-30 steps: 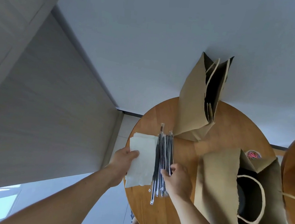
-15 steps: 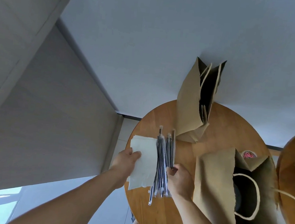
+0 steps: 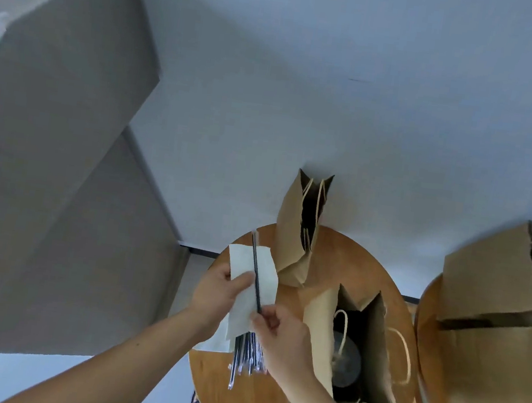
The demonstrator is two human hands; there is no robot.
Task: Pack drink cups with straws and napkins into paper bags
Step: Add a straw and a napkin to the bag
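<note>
My left hand holds a white napkin lifted above the round wooden table. My right hand pinches the lower end of one wrapped black straw, which lies across the napkin and points away from me. Under my hands the pile of wrapped straws lies on the table. To the right an open paper bag stands with a lidded drink cup inside. A second open paper bag stands at the table's far side.
A second round table at the right carries more brown paper bags. A white wall rises behind both tables. Grey wall panels fill the left. The floor shows below the table's left edge.
Both hands rose off the table: the left lifted one napkin from the stack, the right pulled a single straw from the pile and laid it across the napkin. The camera tilted up.
</note>
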